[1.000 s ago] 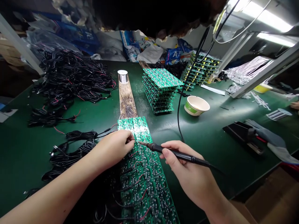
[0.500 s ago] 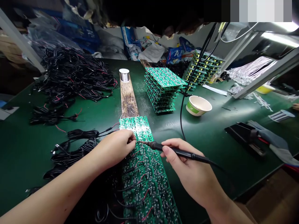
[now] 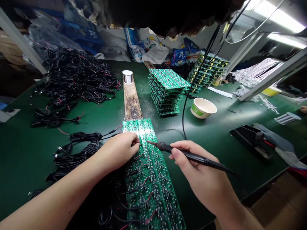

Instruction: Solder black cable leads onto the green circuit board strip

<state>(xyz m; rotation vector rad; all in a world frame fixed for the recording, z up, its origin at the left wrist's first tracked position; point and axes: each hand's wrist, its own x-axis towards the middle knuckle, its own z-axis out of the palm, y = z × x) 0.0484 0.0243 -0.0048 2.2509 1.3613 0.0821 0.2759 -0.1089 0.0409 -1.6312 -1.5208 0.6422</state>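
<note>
circuit board panel (image 3: 148,182), where does it lie?

flat on the green bench mat (image 3: 28,153), running toward the wearer and passing right beside the left hand (image 3: 116,151). that hand is curled, its fingertips at the panel, but i can't tell if they grip anything.

and the right hand (image 3: 198,172)?

closed around a black soldering iron (image 3: 189,156), pen-style, its tip just over the panel, near the left fingertips.

what's close by?

coiled black wires (image 3: 83,150) left of the panel, a scorched wooden strip (image 3: 131,102) beyond it.
</note>
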